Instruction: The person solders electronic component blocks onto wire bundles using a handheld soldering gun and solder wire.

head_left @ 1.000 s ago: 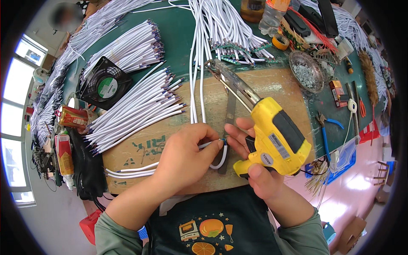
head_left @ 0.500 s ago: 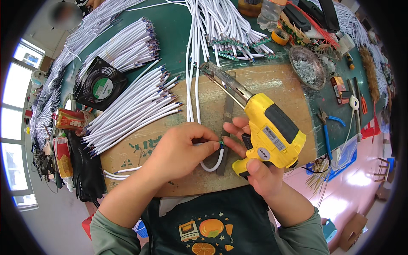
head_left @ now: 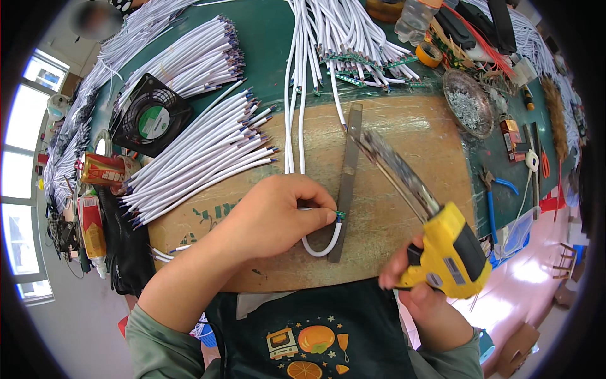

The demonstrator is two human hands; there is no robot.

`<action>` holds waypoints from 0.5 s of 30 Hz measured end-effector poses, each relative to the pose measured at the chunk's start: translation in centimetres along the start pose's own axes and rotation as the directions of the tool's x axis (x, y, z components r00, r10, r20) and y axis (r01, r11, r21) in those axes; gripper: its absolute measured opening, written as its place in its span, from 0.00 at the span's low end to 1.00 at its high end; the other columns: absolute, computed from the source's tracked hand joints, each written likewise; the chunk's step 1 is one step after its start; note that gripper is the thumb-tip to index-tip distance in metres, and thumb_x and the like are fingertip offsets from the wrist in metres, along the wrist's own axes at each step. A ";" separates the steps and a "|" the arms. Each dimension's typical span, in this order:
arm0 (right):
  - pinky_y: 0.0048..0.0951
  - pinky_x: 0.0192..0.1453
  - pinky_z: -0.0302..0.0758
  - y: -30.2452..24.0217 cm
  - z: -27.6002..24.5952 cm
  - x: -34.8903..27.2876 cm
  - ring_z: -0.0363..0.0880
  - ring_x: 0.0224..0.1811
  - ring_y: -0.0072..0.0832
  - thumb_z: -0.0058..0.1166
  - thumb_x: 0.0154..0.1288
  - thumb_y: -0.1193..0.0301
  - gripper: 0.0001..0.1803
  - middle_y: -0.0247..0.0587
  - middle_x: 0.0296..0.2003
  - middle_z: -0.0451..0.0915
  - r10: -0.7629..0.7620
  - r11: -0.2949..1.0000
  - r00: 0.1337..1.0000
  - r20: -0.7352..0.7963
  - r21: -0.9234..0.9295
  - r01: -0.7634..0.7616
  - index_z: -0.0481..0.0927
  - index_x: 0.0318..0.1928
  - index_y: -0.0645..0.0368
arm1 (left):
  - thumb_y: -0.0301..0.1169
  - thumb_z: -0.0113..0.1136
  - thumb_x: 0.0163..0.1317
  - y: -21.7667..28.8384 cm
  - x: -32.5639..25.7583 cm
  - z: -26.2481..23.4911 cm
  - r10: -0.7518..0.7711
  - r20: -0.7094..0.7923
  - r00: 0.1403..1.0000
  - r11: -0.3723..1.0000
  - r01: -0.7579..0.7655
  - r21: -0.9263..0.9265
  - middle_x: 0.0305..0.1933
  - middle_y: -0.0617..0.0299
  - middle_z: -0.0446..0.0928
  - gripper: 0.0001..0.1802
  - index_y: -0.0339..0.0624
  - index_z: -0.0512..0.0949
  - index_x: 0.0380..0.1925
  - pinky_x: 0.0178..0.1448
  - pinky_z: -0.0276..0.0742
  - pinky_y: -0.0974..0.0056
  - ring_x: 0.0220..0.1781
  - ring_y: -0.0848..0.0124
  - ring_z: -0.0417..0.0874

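Observation:
Between the thumb and forefinger of my left hand (head_left: 271,218) is a small green circuit board (head_left: 341,215). A white cable (head_left: 323,251) joins it and loops down below my fingertips. My right hand (head_left: 432,311) grips a yellow soldering gun (head_left: 453,249) by its handle, slightly blurred by motion. Its metal barrel points up and to the left, its tip above the work board and to the right of a flat metal bar (head_left: 347,180). That bar lies just beyond the circuit board, on the brown work board (head_left: 404,139).
White cables (head_left: 202,158) lie bundled at left beside a black fan (head_left: 150,117). More cables with green boards (head_left: 353,60) hang in at the top. To the right are a metal bowl (head_left: 468,104) with whitish bits, blue-handled pliers (head_left: 491,202) and orange tape (head_left: 428,54).
My right hand has moved the soldering gun right and down, away from the circuit board. My left hand keeps its pinch, and the view has shifted slightly.

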State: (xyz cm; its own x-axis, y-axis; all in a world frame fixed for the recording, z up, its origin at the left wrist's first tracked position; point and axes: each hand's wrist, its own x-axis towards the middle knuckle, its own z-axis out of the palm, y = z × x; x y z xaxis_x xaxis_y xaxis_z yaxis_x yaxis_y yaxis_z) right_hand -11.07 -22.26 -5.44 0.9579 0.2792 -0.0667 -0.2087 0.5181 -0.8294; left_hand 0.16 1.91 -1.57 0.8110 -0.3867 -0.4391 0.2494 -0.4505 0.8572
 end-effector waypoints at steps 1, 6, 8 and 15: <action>0.32 0.46 0.73 -0.3 -0.3 -1.1 0.75 0.42 0.29 0.63 0.59 0.63 0.33 0.40 0.41 0.73 0.019 1.000 0.999 -0.044 0.001 -0.019 0.63 0.61 0.58 | 0.26 0.64 0.55 0.4 0.1 0.0 -0.017 0.015 1.000 1.000 0.017 0.012 0.27 0.67 0.79 0.06 0.37 0.82 0.32 0.30 0.70 0.74 0.28 0.82 0.75; 0.28 0.28 0.69 1.0 -1.9 -4.2 0.70 0.26 0.26 0.66 0.53 0.54 0.36 0.34 0.26 0.70 0.052 0.984 0.995 -0.085 -0.167 -0.066 0.65 0.57 0.54 | 0.26 0.65 0.54 0.7 0.5 -0.6 -0.018 0.059 0.998 0.997 0.013 0.080 0.28 0.66 0.79 0.06 0.37 0.82 0.32 0.31 0.70 0.73 0.29 0.81 0.75; 0.27 0.28 0.69 1.8 -2.6 -5.2 0.69 0.25 0.26 0.67 0.53 0.54 0.36 0.33 0.25 0.70 0.069 0.984 0.995 -0.067 -0.162 -0.079 0.65 0.57 0.54 | 0.26 0.65 0.54 0.7 0.8 -0.6 -0.037 0.080 0.996 0.993 0.028 0.117 0.28 0.66 0.79 0.06 0.37 0.82 0.32 0.32 0.71 0.73 0.29 0.81 0.76; 0.34 0.55 0.69 5.5 -4.4 -8.0 0.71 0.53 0.38 0.49 0.66 0.57 0.27 0.48 0.51 0.71 -0.093 0.995 0.991 0.100 0.045 0.089 0.67 0.61 0.56 | 0.25 0.65 0.54 0.4 0.9 -0.7 -0.025 0.108 0.994 0.997 0.017 0.075 0.30 0.65 0.79 0.06 0.37 0.82 0.32 0.38 0.72 0.72 0.33 0.79 0.77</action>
State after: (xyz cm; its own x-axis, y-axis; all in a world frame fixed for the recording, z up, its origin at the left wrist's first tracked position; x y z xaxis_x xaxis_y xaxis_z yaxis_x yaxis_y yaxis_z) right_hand -19.06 -25.19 -11.89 0.9487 0.3093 0.0662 -0.1317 0.5764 -0.8065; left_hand 1.42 1.97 -1.46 0.7426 -0.4600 -0.4867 0.2227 -0.5158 0.8273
